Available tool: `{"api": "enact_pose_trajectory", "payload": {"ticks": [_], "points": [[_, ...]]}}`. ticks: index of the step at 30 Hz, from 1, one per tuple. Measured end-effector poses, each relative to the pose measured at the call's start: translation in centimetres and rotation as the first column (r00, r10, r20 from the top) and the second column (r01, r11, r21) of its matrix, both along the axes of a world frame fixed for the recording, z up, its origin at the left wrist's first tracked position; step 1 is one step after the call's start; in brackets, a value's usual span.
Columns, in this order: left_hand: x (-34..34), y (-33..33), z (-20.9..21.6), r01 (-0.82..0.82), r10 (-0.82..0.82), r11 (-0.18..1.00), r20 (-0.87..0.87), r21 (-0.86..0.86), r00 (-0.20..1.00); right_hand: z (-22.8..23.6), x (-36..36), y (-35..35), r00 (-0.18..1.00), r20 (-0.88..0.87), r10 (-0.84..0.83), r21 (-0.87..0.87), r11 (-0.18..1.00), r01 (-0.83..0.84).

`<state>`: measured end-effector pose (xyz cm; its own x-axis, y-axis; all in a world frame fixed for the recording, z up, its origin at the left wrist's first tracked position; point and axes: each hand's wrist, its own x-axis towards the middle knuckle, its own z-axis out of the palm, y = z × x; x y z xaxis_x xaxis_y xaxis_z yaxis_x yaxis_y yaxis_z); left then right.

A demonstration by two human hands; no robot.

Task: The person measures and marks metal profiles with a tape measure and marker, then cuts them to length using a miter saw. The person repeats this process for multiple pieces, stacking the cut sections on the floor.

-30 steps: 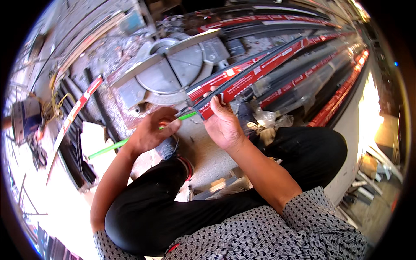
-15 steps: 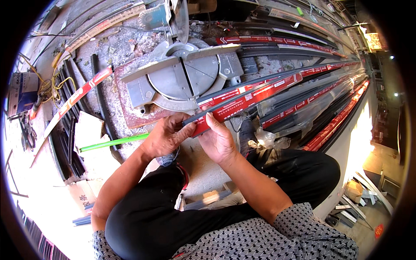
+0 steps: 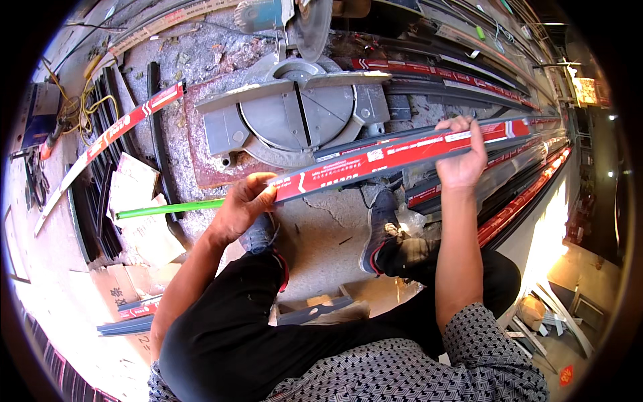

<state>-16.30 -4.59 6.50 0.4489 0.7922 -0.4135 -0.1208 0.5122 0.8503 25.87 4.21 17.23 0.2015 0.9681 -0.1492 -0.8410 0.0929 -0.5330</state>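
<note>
Across my lap level lies a long grey profile strip with red printed film, held up off the floor. My left hand pinches its left end between thumb and fingers. A thin bright green stick sticks out to the left from behind that hand; how it is held is hidden. My right hand is wrapped round the strip farther along, its fingers curled over the far edge. Beyond the strip stands a mitre saw, its grey round table in front and its blade raised at the back.
More red-filmed profile strips lie in a bundle at the right, some in clear plastic. Dark strips, a curved red-and-white strip and cardboard lie at the left. Offcuts lie between my legs.
My right hand has slid away from the left one, rightward along the strip, and now grips it. The strip lies more across in front of me. My left hand stays at its end.
</note>
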Motion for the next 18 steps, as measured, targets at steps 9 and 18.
{"api": "enact_pose_trajectory", "payload": {"ticks": [9, 18], "points": [[-1.0, -1.5, -2.3, -0.075, 0.059, 0.991, -0.131, -0.114, 0.99, 11.0, 0.5, 7.5, 0.772, 0.61, -0.179, 0.303, 0.953, -0.019], [-0.8, -3.0, -4.2, -0.084, 0.066, 0.986, -0.127, -0.143, 0.99, 12.3, -1.6, 10.4, 0.574, 0.778, -0.257, 0.394, 0.91, -0.126]]}}
